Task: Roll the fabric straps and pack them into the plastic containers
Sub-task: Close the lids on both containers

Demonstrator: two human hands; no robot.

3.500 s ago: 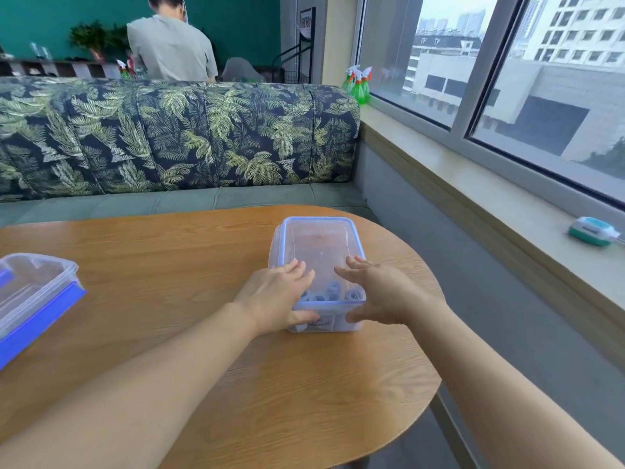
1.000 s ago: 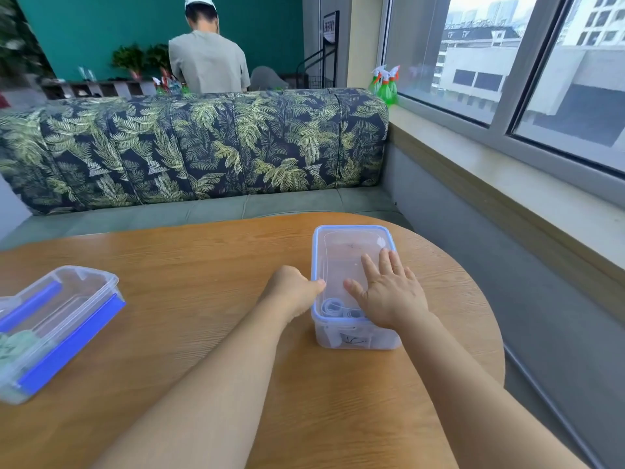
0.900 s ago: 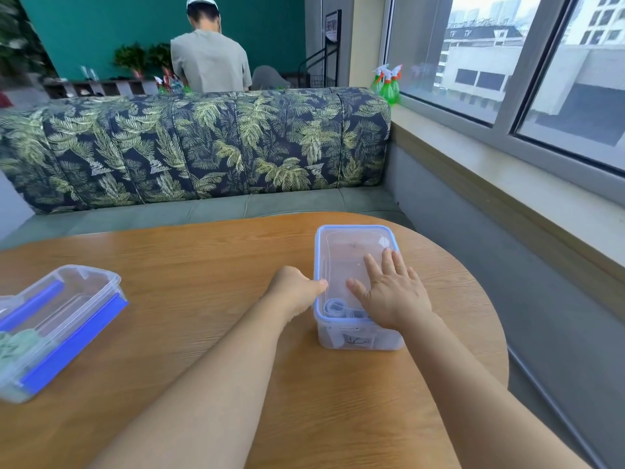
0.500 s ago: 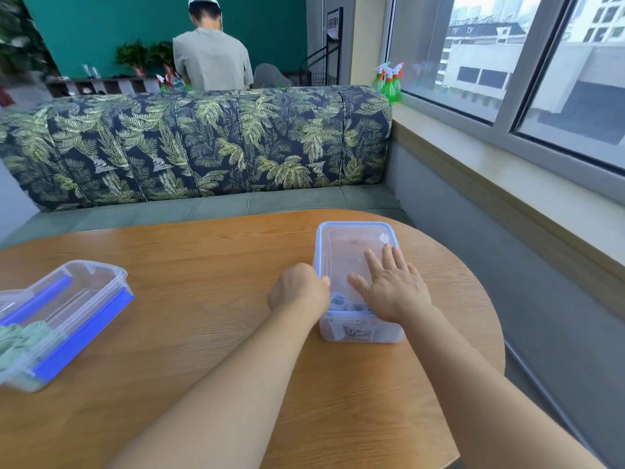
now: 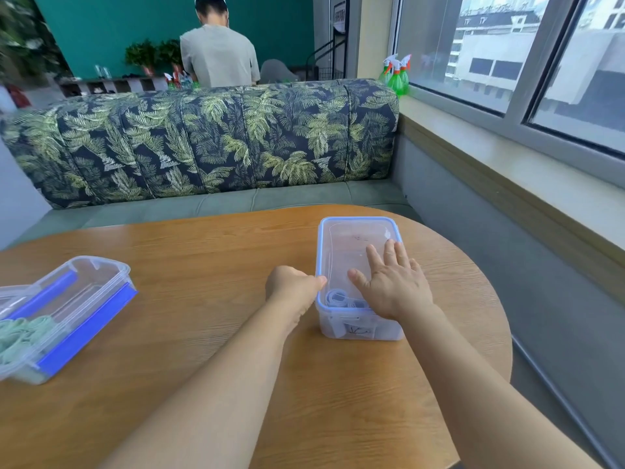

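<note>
Pressing flat on the container lid [image 5: 355, 238] with spread right hand [image 5: 392, 286], curled left hand [image 5: 291, 287] against its side, can't tell the grip.

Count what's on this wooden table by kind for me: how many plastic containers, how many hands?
Plastic containers: 2, near container and left container
Hands: 2, left hand and right hand
Total: 4

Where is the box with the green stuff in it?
The box of green straps sits on the wooden table at the far left of the head view, well apart from the clear box that the right hand rests on.
</note>
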